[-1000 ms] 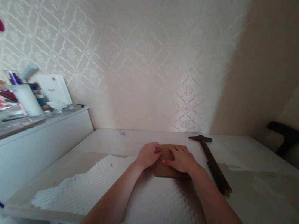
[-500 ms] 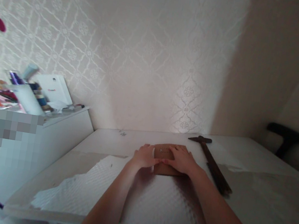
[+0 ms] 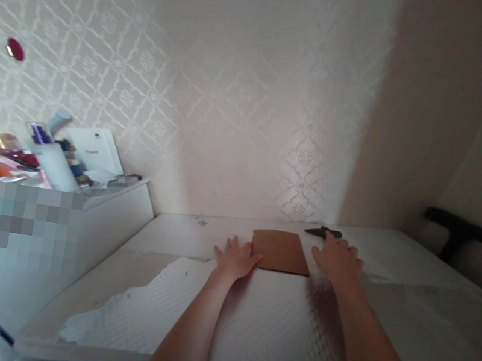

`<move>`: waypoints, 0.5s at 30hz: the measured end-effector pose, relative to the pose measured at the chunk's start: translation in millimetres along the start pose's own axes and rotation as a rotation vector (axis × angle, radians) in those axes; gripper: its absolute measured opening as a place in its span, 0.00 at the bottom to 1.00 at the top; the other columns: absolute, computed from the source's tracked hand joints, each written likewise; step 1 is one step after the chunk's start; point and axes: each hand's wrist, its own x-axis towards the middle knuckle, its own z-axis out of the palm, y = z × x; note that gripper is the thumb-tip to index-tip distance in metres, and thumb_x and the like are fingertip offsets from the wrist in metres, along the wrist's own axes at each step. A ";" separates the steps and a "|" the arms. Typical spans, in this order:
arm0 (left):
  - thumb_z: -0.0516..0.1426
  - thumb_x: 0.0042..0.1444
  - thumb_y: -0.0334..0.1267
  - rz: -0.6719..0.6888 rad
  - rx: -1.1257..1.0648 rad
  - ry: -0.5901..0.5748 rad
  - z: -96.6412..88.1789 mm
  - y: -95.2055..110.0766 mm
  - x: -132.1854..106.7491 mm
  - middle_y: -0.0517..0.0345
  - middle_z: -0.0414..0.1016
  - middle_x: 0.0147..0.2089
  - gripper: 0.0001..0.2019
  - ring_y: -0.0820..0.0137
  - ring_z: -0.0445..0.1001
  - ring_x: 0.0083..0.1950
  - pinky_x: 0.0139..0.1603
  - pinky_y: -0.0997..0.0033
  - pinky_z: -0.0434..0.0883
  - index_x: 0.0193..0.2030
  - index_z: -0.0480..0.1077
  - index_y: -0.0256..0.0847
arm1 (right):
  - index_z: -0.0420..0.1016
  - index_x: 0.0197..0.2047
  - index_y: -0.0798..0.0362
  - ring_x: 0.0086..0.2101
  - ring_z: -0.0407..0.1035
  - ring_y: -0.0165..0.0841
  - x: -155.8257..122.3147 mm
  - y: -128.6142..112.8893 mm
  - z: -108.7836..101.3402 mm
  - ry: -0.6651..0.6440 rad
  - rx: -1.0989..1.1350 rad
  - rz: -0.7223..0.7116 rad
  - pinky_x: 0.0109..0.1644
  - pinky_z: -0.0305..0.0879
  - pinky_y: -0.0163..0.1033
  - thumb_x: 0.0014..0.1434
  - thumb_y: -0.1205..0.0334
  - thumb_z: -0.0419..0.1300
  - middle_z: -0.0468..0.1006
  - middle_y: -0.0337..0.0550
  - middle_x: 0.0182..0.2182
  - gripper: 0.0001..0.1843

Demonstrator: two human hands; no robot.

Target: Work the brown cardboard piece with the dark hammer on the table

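Note:
A flat brown rectangular piece, perhaps leather or card, lies on the white table. Small marks, too faint to read, run along its upper left part. My left hand rests at the piece's left edge with its fingers spread, the thumb touching its lower left corner. To the right of the piece, my right hand is over the handle of a hammer, fingers apart. Only the dark hammer's head shows beyond my fingers. The hand and forearm hide the handle, and I cannot tell whether they touch it.
Torn white bubble-textured sheet covers part of the table. At left stands a white cabinet crowded with bottles, tubes and a white box. A black T-shaped handle rises at the far right. Patterned wallpaper is behind.
My right hand has left the brown piece and moved right, over the hammer. My left hand has shifted to the piece's left edge with fingers spread, uncovering the piece. The view has tilted slightly.

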 end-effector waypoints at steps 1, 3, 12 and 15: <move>0.42 0.59 0.59 -0.005 0.012 0.026 1.6 -0.6 0.7 0.41 0.43 0.69 0.29 0.45 0.43 0.67 0.57 0.30 0.44 0.63 0.56 0.49 | 0.60 0.60 0.57 0.49 0.62 0.55 0.6 6.1 0.2 -0.025 -0.004 0.028 0.44 0.61 0.54 0.58 0.56 0.50 0.67 0.64 0.48 0.28; 0.41 0.61 0.56 -0.011 0.040 0.074 4.0 -0.3 1.4 0.40 0.46 0.68 0.27 0.46 0.45 0.67 0.57 0.31 0.46 0.63 0.57 0.48 | 0.58 0.61 0.56 0.49 0.63 0.55 -0.2 18.7 1.7 -0.058 -0.026 0.039 0.44 0.61 0.54 0.58 0.56 0.50 0.67 0.63 0.48 0.29; 0.42 0.62 0.48 0.046 0.074 0.053 -1.1 9.3 -4.3 0.42 0.47 0.68 0.25 0.53 0.45 0.68 0.60 0.40 0.51 0.63 0.55 0.40 | 0.57 0.61 0.61 0.42 0.70 0.50 -18.0 63.6 -7.2 -0.175 -0.247 -0.114 0.40 0.64 0.49 0.61 0.64 0.45 0.70 0.64 0.44 0.25; 0.42 0.62 0.48 0.194 0.039 0.039 -3.1 11.3 -7.2 0.44 0.52 0.66 0.25 0.57 0.48 0.67 0.60 0.43 0.53 0.62 0.55 0.40 | 0.57 0.62 0.63 0.41 0.71 0.49 -15.2 72.4 -14.4 -0.148 -0.320 -0.144 0.40 0.64 0.48 0.60 0.71 0.42 0.70 0.66 0.44 0.26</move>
